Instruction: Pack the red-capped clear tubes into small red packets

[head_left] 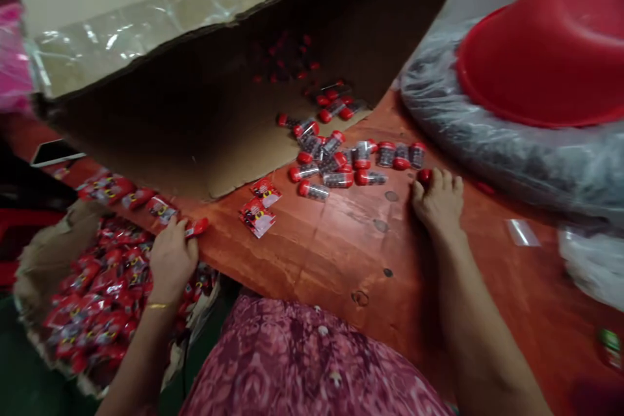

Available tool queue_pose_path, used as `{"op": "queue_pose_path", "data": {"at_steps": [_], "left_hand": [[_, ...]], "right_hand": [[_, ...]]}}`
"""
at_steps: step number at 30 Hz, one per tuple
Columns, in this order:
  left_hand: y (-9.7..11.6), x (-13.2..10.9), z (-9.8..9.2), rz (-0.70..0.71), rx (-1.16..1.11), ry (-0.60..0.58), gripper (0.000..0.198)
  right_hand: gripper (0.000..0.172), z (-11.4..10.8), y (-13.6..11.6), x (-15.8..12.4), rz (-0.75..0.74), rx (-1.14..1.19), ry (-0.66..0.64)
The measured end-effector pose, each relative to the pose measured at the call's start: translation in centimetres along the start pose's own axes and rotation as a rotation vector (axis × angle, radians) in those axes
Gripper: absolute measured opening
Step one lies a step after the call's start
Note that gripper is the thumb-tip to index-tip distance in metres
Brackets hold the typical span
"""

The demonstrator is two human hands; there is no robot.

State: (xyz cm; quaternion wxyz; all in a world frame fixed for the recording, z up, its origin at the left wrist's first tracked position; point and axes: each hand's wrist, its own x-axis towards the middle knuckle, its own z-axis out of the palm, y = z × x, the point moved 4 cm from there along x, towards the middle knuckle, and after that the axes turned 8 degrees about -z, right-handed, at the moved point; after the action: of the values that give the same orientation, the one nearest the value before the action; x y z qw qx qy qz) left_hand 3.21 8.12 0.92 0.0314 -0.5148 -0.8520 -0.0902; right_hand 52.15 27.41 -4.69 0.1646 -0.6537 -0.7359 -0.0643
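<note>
My left hand is closed on a small red-capped piece at the table's front edge, above a sack full of red packets. Its fingers hide most of that piece. On the orange tabletop, my right hand has its fingers around a small red-capped tube, of which only the red end shows. Left of that hand lie several clear tubes with red caps and dark contents. Two red printed cards rest on the table between my hands.
A large cardboard box lies tilted with its mouth towards me, more tubes inside. At the right, a red basin sits on a plastic-wrapped dark bundle. A small clear plastic piece lies on the table.
</note>
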Motion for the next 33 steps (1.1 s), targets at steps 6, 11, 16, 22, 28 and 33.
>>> {"op": "queue_pose_path", "data": {"at_steps": [6, 11, 16, 22, 28, 33], "left_hand": [[2.6, 0.3, 0.2, -0.032, -0.076, 0.120, 0.059], [6.6, -0.3, -0.5, 0.058, -0.211, 0.112, 0.044], [8.9, -0.5, 1.0, 0.096, -0.268, 0.025, 0.044], [10.6, 0.3, 4.3, 0.130, -0.265, -0.146, 0.046], [13.6, 0.1, 4.7, 0.172, -0.290, -0.186, 0.042], [13.2, 0.6, 4.9, 0.150, -0.336, -0.185, 0.029]], "right_hand": [[0.051, -1.9, -8.7, -8.7, -0.121, 0.059, 0.002], [0.047, -3.0, -13.0, -11.3, -0.129, 0.217, 0.069], [0.036, -3.1, -14.9, -11.0, -0.186, 0.312, 0.061], [0.034, -3.1, -15.4, -10.8, -0.198, 0.319, 0.070], [0.036, -2.6, -15.4, -10.7, -0.197, 0.323, 0.087], [0.035, -2.7, -15.3, -10.9, -0.195, 0.318, 0.105]]}}
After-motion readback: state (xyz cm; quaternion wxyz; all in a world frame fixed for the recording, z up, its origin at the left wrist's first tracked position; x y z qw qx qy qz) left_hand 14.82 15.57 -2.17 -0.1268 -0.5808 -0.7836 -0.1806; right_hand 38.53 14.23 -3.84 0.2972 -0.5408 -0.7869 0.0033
